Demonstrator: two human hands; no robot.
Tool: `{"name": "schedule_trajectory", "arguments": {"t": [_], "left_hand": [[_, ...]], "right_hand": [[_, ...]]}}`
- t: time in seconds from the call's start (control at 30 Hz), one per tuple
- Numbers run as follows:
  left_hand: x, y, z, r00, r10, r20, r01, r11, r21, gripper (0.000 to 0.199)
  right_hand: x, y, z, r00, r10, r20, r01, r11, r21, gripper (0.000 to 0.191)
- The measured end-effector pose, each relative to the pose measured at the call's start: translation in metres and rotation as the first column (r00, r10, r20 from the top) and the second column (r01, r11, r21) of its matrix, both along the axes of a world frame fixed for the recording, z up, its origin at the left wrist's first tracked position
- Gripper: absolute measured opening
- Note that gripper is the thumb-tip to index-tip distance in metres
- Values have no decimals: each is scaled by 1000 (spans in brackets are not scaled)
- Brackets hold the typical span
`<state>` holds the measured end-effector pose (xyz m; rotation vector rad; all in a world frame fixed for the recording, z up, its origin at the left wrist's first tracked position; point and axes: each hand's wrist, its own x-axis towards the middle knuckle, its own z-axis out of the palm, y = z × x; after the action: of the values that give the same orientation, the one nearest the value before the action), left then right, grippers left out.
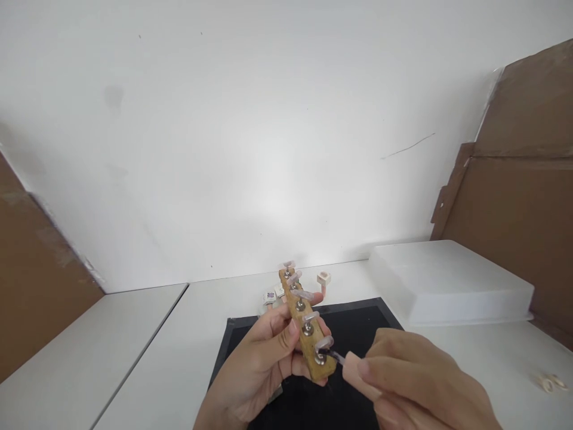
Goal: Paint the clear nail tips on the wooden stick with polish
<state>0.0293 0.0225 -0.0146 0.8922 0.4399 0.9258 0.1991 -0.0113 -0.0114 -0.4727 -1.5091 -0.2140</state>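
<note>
A wooden strip (310, 345) is held up at a slant above a black mat (308, 412), its far end pointing toward the wall (268, 143). Five round metal mounts (308, 329) stand in a row along it, each bearing a clear, pinkish curved piece (324, 342). The left hand (264, 352) grasps the strip by its edges, thumb on the near side. The right hand (416, 379) grips a brush (358, 373) by its pink handle, the dark tip at the nearest piece; whether it touches the piece or the mount, I cannot tell. Behind the strip, a small square cap (323, 278) stands on the white table (170, 352). To the right are a white plastic box (452, 283) and blurred small rings (547, 383), with brown cardboard (514, 221) beside the box.
</note>
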Motion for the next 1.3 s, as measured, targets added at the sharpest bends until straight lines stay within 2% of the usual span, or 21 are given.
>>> {"name": "schedule_trajectory", "arguments": {"t": [0.03, 0.07, 0.2, 0.27, 0.3, 0.37, 0.47, 0.57, 0.63, 0.73, 0.83, 0.9, 1.0, 1.17, 1.3], "left_hand": [[0, 0, 0, 1000, 1, 2, -1, 1000, 0, 35], [1, 0, 1, 1000, 3, 0, -3, 1000, 1, 35], [3, -1, -1, 1000, 5, -17, -5, 1000, -3, 35], [5, -2, -4, 1000, 3, -9, -3, 1000, -9, 35], [6, -3, -5, 1000, 6, -2, -6, 1000, -10, 35], [8, -4, -6, 1000, 12, 7, -12, 1000, -12, 34], [11, -6, -6, 1000, 17, 11, -17, 1000, -18, 35], [12, -7, -6, 999, 37, 0, -37, 999, -30, 35], [13, -8, -6, 999, 54, -5, -54, 998, -39, 34], [15, -8, -7, 998, 69, -3, -69, 997, -47, 34], [17, -9, -8, 998, 67, -2, -67, 997, -47, 34], [18, -9, -8, 998, 65, 5, -65, 997, -47, 34], [20, -9, -9, 998, 65, 14, -64, 997, -51, 34], [21, -11, -8, 998, 64, 8, -63, 996, -62, 34], [20, -12, -8, 998, 58, 15, -57, 996, -70, 34]], "right_hand": [[6, 1, 2, 998, 19, 66, -18, 1000, -10, 19], [12, 2, 3, 987, 35, 158, -23, 997, -75, 12], [29, 3, -3, 991, -9, 133, 26, 992, -125, 20], [33, 4, -11, 999, 47, 12, -44, 989, -142, 17], [34, 5, -15, 994, 87, -73, -100, 976, -194, 16], [36, 7, -21, 953, 192, -236, -262, 910, -320, 24], [38, 10, -24, 865, 320, -387, -479, 756, -446, 33], [36, 9, -22, 800, 389, -456, -592, 632, -500, 25], [32, 5, -18, 764, 370, -529, -639, 547, -541, 24], [26, 0, -12, 676, 243, -696, -723, 404, -560, 33], [24, 1, -11, 651, 245, -718, -756, 289, -587, 42], [24, 4, -13, 635, 288, -717, -773, 242, -587, 46], [26, 9, -17, 588, 346, -731, -808, 205, -553, 46], [28, 5, -13, 589, 313, -745, -805, 149, -574, 44], [29, 2, -11, 574, 326, -751, -814, 131, -565, 42]]}}
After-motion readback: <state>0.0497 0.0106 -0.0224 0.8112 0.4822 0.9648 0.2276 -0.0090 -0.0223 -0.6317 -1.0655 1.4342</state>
